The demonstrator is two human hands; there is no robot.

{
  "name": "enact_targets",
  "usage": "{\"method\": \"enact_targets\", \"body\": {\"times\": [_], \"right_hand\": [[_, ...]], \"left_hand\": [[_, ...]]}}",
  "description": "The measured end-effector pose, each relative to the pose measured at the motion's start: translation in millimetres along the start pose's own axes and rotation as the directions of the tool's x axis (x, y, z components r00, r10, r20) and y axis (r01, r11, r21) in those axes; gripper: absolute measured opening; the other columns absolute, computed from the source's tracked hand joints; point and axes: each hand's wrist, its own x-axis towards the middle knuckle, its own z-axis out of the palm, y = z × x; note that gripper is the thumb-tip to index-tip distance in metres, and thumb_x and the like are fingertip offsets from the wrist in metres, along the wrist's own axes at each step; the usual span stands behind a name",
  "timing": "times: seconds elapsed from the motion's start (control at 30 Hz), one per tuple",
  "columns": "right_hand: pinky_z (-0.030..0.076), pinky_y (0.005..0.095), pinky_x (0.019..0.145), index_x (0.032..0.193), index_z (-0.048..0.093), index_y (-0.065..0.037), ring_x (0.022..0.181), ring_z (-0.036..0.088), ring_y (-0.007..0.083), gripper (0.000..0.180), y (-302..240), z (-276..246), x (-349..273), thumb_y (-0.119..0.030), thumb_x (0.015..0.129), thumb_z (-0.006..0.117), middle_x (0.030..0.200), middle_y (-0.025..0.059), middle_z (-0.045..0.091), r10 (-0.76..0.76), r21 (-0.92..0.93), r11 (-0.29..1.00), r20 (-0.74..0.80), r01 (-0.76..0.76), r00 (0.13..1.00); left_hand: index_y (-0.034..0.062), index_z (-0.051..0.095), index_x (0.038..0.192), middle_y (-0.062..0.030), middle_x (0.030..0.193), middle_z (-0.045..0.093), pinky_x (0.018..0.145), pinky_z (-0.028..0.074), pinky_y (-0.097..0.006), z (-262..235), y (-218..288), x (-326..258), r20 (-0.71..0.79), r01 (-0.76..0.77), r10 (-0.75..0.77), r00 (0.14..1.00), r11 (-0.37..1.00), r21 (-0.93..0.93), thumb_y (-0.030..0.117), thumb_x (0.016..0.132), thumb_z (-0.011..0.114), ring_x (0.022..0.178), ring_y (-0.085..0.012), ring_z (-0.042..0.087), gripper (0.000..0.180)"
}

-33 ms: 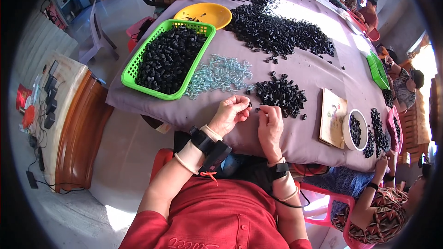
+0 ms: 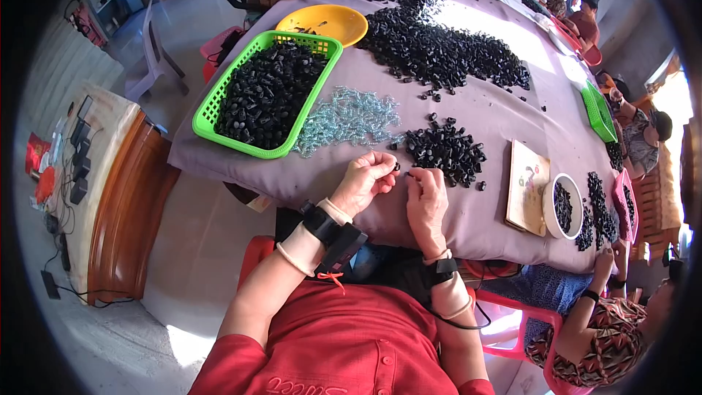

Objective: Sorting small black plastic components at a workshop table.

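My left hand (image 2: 365, 181) is closed in a pinch at the table's near edge, with a small black cap-like piece (image 2: 396, 167) at its fingertips. Just to the right, my right hand (image 2: 427, 203) has thumb and forefinger pressed together; a dark speck shows at the tips, too small to name. The two hands are close but apart. Beyond them lies a small heap of black pieces (image 2: 446, 152). Left of that heap spreads a pile of clear bluish small parts (image 2: 352, 118). A green plastic basket (image 2: 206, 115), filled with black pieces, stands at the left.
A yellow plate (image 2: 344, 25) sits behind the basket. The large black pile (image 2: 446, 47) covers the table's middle. At right are a worn booklet (image 2: 528, 186) and a white bowl (image 2: 577, 208) holding dark pieces. Other people work along the table; one person's arm (image 2: 599, 278) reaches in at right.
My right hand's fingers have shifted very slightly. Everything else looks the same.
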Motion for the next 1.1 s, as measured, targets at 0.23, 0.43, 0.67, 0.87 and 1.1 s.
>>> {"method": "enact_targets", "body": {"times": [0.23, 0.43, 0.67, 0.87, 1.1], "right_hand": [[0.045, 0.0372, 0.065, 0.091, 0.057, -0.008, 0.079, 0.054, 0.0272, 0.013, -2.7, 5.5, 1.4, -0.01, 0.078, 0.058, 0.086, 0.0093, 0.051, -0.053, -0.295, 0.952, 0.091, 0.077, 0.994], [0.044, 0.0381, 0.065, 0.087, 0.056, -0.007, 0.077, 0.054, 0.0284, 0.009, -1.5, 5.9, 0.0, -0.009, 0.078, 0.057, 0.083, 0.009, 0.05, -0.147, -0.257, 0.954, 0.051, 0.155, 0.988], [0.043, 0.0249, 0.057, 0.087, 0.056, -0.004, 0.06, 0.051, 0.0116, 0.005, 1.7, 4.3, -2.9, -0.006, 0.083, 0.059, 0.068, 0.0047, 0.057, 0.2, 0.276, 0.941, 0.017, -0.196, 0.98], [0.041, 0.0209, 0.051, 0.085, 0.056, -0.004, 0.056, 0.047, 0.0053, 0.005, -0.3, 9.5, -5.0, -0.007, 0.084, 0.06, 0.066, -0.0001, 0.054, 0.293, 0.462, 0.832, 0.107, -0.309, 0.95], [0.039, 0.0178, 0.047, 0.084, 0.054, -0.003, 0.054, 0.047, 0.0034, 0.007, -13.6, 7.3, -1.1, -0.007, 0.085, 0.06, 0.066, -0.0009, 0.056, 0.336, 0.606, 0.699, 0.19, -0.38, 0.922]], "left_hand": [[0.0044, 0.057, 0.094, -0.0048, 0.08, 0.06, 0.056, 0.044, -0.02, -1.1, -2.5, 0.2, 0.021, -0.001, 0.002, 1.0, 1.0, -0.013, 0.014, 0.088, 0.057, 0.065, -0.0091, 0.055, 0.012], [0.0045, 0.058, 0.097, -0.0027, 0.079, 0.059, 0.056, 0.045, -0.02, 0.8, -3.1, -0.8, 0.011, -0.008, 0.008, 1.0, 1.0, 0.016, 0.014, 0.088, 0.057, 0.066, -0.0086, 0.055, 0.013], [0.0051, 0.058, 0.096, -0.0002, 0.077, 0.059, 0.055, 0.045, -0.019, 4.6, -6.2, -0.9, 0.001, -0.057, 0.058, 0.998, 0.984, 0.166, 0.014, 0.087, 0.058, 0.062, -0.0066, 0.055, 0.012], [0.005, 0.058, 0.095, 0.0001, 0.076, 0.06, 0.054, 0.044, -0.017, 7.7, -7.6, 0.5, -0.012, -0.052, 0.056, 0.998, 0.975, 0.215, 0.014, 0.087, 0.059, 0.061, -0.0054, 0.054, 0.012], [0.0046, 0.059, 0.096, 0.0009, 0.076, 0.06, 0.055, 0.044, -0.017, 6.6, -5.0, 0.3, -0.004, -0.019, 0.02, 1.0, 0.979, 0.205, 0.014, 0.087, 0.058, 0.061, -0.0047, 0.054, 0.013]]}}
